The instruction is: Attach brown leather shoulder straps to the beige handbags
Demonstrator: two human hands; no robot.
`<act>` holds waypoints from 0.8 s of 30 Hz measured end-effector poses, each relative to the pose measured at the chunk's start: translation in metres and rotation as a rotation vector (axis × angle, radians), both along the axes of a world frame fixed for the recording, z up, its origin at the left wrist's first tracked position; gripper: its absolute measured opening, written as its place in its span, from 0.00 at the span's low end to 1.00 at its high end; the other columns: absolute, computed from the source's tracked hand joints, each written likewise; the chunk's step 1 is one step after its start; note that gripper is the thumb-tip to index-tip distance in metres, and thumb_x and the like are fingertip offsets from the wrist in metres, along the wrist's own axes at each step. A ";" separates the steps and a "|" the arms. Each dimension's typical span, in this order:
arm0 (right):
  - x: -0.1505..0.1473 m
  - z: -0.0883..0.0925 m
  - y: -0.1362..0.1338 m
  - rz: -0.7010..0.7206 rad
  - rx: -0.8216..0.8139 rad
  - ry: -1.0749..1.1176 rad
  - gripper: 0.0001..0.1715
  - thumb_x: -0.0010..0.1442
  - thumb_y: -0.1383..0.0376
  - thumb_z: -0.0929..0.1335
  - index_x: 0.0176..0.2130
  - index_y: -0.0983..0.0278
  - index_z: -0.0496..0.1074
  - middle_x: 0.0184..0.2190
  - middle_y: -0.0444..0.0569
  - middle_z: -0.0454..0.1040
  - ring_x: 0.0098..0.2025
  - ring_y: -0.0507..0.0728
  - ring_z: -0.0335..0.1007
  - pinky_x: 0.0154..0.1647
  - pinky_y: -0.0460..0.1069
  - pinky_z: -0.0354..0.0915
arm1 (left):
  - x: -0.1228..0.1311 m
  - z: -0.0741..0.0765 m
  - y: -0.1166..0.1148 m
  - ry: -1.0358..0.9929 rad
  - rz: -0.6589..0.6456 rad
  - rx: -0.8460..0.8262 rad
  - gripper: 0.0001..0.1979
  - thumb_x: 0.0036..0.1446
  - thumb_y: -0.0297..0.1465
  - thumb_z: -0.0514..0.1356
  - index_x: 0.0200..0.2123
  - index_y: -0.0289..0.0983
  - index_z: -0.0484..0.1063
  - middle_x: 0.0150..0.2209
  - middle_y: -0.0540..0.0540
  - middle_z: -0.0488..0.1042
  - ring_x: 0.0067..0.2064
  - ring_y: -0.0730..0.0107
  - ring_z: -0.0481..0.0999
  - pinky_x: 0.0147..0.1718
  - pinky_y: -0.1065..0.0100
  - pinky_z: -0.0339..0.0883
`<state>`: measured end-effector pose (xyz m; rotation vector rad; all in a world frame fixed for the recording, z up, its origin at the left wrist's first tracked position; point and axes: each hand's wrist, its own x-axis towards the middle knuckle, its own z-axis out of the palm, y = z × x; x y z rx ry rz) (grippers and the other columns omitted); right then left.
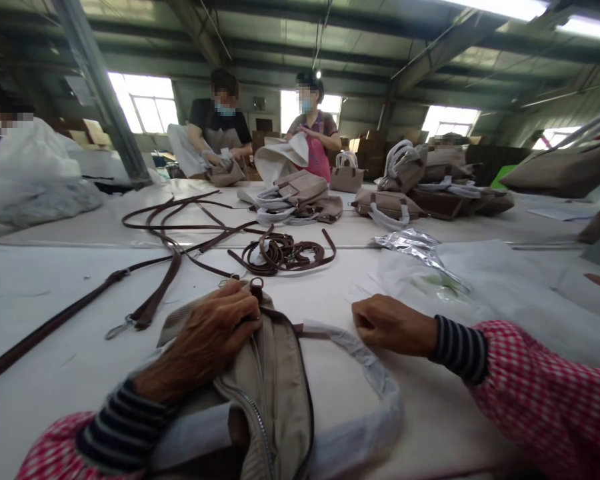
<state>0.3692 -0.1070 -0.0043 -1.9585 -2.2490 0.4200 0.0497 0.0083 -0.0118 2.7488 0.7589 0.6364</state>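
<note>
A beige handbag (275, 380) lies on the white table (55, 300) right in front of me, its zip open and its handle (375, 380) wrapped in white paper. My left hand (205, 343) rests on the bag's top left edge, fingers curled and pinching near a small ring at the bag's end. My right hand (387, 325) lies on the table just right of the bag, fingers curled in a loose fist beside the wrapped handle, with nothing visible in it.
Brown leather straps (180, 247) trail across the table's left and middle, with a coiled bunch (280, 253) beyond the bag. Crumpled clear plastic (415, 250) and white sheets lie to the right. Two people stand at the far side among finished bags (405, 193).
</note>
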 end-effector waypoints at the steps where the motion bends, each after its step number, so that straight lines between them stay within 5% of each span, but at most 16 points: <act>1: 0.003 0.003 0.003 -0.040 -0.055 0.139 0.04 0.52 0.70 0.67 0.26 0.64 0.67 0.24 0.46 0.72 0.26 0.52 0.66 0.28 0.48 0.54 | 0.001 0.001 -0.001 -0.004 0.002 -0.002 0.09 0.67 0.30 0.56 0.32 0.38 0.68 0.35 0.48 0.68 0.42 0.61 0.66 0.42 0.62 0.57; 4: 0.008 0.011 0.012 -0.234 -0.172 0.559 0.03 0.51 0.66 0.68 0.28 0.65 0.68 0.26 0.46 0.76 0.22 0.50 0.67 0.21 0.45 0.53 | 0.001 0.002 -0.003 -0.001 0.008 -0.008 0.08 0.66 0.26 0.57 0.32 0.37 0.68 0.35 0.48 0.68 0.42 0.62 0.65 0.41 0.61 0.56; 8: 0.008 0.018 0.036 -0.305 -0.051 0.793 0.09 0.47 0.64 0.71 0.28 0.66 0.69 0.29 0.49 0.78 0.23 0.50 0.72 0.18 0.42 0.54 | 0.001 0.000 -0.003 -0.026 -0.011 -0.001 0.08 0.66 0.24 0.58 0.32 0.37 0.67 0.36 0.48 0.68 0.42 0.62 0.65 0.41 0.61 0.56; 16: -0.011 0.018 0.125 -0.148 0.213 0.652 0.05 0.49 0.66 0.68 0.30 0.66 0.71 0.21 0.48 0.76 0.24 0.56 0.77 0.17 0.44 0.63 | 0.005 0.000 -0.006 -0.036 -0.009 0.004 0.10 0.66 0.23 0.59 0.30 0.37 0.64 0.34 0.49 0.69 0.43 0.63 0.64 0.42 0.61 0.56; 24: 0.014 0.016 0.179 -0.190 0.289 0.379 0.05 0.50 0.72 0.66 0.30 0.66 0.70 0.23 0.47 0.78 0.27 0.56 0.78 0.24 0.44 0.66 | 0.005 0.000 -0.009 -0.033 0.004 -0.035 0.10 0.67 0.24 0.57 0.31 0.37 0.65 0.36 0.49 0.69 0.44 0.62 0.64 0.43 0.59 0.56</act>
